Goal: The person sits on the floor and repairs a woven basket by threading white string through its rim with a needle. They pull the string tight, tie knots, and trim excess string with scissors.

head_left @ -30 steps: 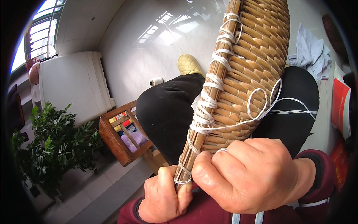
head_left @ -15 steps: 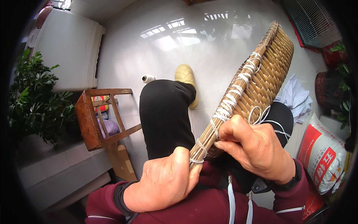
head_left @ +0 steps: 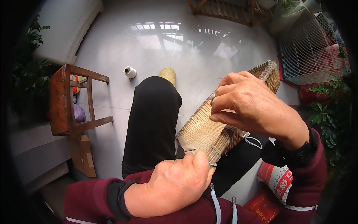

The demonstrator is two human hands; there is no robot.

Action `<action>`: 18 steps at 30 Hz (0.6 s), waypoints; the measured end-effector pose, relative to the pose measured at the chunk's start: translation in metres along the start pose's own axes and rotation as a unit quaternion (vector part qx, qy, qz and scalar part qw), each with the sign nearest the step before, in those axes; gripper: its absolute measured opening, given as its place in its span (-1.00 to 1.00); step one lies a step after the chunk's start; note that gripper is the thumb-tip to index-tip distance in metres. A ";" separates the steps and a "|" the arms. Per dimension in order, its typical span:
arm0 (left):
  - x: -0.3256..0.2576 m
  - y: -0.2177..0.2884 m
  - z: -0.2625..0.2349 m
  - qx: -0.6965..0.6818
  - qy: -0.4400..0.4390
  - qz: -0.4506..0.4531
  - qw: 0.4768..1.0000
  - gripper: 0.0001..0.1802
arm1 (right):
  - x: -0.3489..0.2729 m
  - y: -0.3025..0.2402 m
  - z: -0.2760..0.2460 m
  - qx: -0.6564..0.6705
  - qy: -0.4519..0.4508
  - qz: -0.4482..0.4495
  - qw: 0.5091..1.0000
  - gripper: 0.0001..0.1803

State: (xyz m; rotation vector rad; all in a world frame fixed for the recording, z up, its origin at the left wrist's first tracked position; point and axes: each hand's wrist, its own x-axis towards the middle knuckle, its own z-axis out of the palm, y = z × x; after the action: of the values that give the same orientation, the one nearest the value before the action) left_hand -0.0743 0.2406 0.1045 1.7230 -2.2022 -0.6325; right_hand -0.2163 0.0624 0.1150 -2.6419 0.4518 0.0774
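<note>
A woven basket (head_left: 201, 128) lies tilted across my lap, its pale inner side turned up. My left hand (head_left: 169, 186) is closed round the near end of its bundled rim (head_left: 220, 145), where cord is wound round the sticks. Above the basket's middle, my right hand (head_left: 251, 102) is raised with thumb and fingers pinched together. What the pinch holds is hidden. White cord (head_left: 254, 142) loops loosely beyond the rim, below my right hand. Much of the wrapped rim is covered by that hand.
A white thread spool (head_left: 129, 72) stands on the tiled floor beyond my knee. To the left is a wooden stool (head_left: 61, 100) on its side, near a leafy plant (head_left: 30, 74). A wire cage (head_left: 309, 50) stands at far right; a red and white sack (head_left: 276, 179) lies near my right arm.
The basket has turned from showing its outer weave to showing its inside, and its far end is lower. My right hand has risen off the rim. The whole view has shifted.
</note>
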 end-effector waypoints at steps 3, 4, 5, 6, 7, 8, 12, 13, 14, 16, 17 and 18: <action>0.000 -0.004 0.002 -0.021 0.005 -0.003 1.000 -0.57 | 0.009 0.004 -0.007 0.120 -0.096 0.076 0.985 -0.85; 0.000 -0.006 0.002 -0.025 0.011 0.000 1.000 -0.57 | 0.008 0.003 -0.010 0.178 -0.060 0.101 0.977 -0.85; 0.000 -0.007 0.002 -0.028 0.014 0.003 0.999 -0.57 | 0.006 0.001 -0.012 0.236 -0.020 0.134 0.962 -0.84; 0.000 -0.008 0.002 -0.033 0.014 0.002 0.999 -0.57 | -0.001 -0.002 -0.016 0.270 0.006 0.170 0.948 -0.84; 0.000 -0.008 0.002 -0.027 0.012 0.004 1.000 -0.58 | -0.010 -0.004 -0.020 0.310 0.040 0.203 0.928 -0.82; 0.001 -0.008 0.001 -0.023 0.006 0.002 1.000 -0.58 | -0.020 -0.007 -0.023 0.404 0.066 0.255 0.876 -0.79; 0.003 -0.007 -0.002 -0.033 -0.012 0.003 0.999 -0.59 | -0.072 -0.012 -0.019 0.537 0.238 0.253 0.769 -0.76; 0.003 -0.006 -0.002 -0.034 -0.014 0.005 0.999 -0.60 | -0.085 -0.011 -0.013 0.541 0.275 0.250 0.755 -0.75; 0.003 -0.006 -0.003 -0.023 -0.017 0.006 1.000 -0.61 | -0.097 -0.010 -0.005 0.583 0.307 0.241 0.713 -0.76; 0.003 -0.005 -0.005 -0.022 -0.040 0.001 0.999 -0.62 | -0.119 -0.008 0.013 0.643 0.345 0.237 0.641 -0.78; 0.003 -0.004 -0.006 -0.013 -0.048 -0.002 0.999 -0.62 | -0.126 -0.009 0.025 0.677 0.361 0.233 0.598 -0.79; 0.003 -0.004 -0.006 -0.014 -0.050 -0.004 0.999 -0.63 | -0.132 -0.010 0.035 0.672 0.368 0.259 0.588 -0.80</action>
State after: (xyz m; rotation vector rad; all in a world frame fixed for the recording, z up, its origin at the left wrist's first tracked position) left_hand -0.0691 0.2355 0.1079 1.7222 -2.2420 -0.7648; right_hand -0.3370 0.1262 0.1048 -0.8398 0.9925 -0.8598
